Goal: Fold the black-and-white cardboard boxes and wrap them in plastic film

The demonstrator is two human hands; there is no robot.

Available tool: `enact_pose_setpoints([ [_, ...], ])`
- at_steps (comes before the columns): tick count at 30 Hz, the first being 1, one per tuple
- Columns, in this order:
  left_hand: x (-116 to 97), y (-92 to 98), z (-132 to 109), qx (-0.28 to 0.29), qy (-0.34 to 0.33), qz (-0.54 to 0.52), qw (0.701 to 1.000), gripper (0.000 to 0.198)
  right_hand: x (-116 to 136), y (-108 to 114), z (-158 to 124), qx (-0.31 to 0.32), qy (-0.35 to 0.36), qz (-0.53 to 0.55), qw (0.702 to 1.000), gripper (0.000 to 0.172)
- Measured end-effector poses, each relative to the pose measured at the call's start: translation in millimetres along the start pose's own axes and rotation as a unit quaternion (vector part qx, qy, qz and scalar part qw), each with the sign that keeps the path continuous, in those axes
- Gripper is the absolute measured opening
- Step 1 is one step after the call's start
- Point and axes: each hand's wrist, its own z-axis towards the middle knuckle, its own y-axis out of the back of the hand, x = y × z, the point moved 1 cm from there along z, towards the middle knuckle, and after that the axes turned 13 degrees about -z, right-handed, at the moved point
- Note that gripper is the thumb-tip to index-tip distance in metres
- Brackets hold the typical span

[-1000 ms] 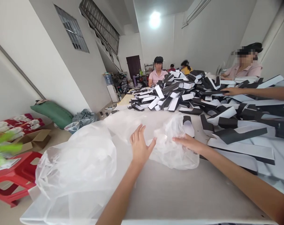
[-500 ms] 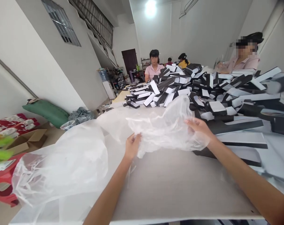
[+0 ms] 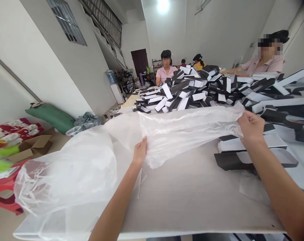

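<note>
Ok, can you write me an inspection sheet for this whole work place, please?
Surface: pale table, with loose plastic lying at its left.
Handled things: stretched plastic, thin and see-through.
Clutter: heap of black-and-white folded pieces at the back and right.
Hands: left hand pinches the stretched plastic's left end; right hand grips its right end.
Cables: thin lines high up at the back; pipes or cables, can't tell.
Surroundings: red stool, cardboard box and green sack at left; pink-shirted person beyond the heap.
</note>
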Motion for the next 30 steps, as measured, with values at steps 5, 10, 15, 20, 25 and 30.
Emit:
enact_pose_setpoints([
  [5,-2.4,1.8,-1.5,0.028,0.006,0.034,0.999,0.056,-2.0,2.2,2.5,0.053,0.074,-0.1,0.991,0.039],
  [10,-0.9,-0.5,-3.7,0.071,0.044,0.0,0.996,0.052,2.8,3.1,-1.8,0.083,0.238,-0.069,0.965,0.055],
  [15,-4.1,1.6,-5.8,0.146,0.05,-0.042,0.987,0.055,13.7,5.1,-8.8,0.137,0.223,-0.094,0.961,0.04],
  [20,-9.0,9.4,-9.4,0.248,0.056,-0.038,0.966,0.055,13.7,2.8,-7.8,0.199,0.102,-0.061,0.973,0.034],
  [25,-15.2,10.2,-13.6,0.278,0.04,-0.054,0.958,0.059,14.3,5.0,-6.4,0.174,0.031,-0.18,0.968,0.036],
  [30,-16.8,10.7,-15.1,0.287,0.052,-0.04,0.956,0.061,16.1,3.7,-10.2,0.218,0.044,-0.152,0.963,0.04],
])
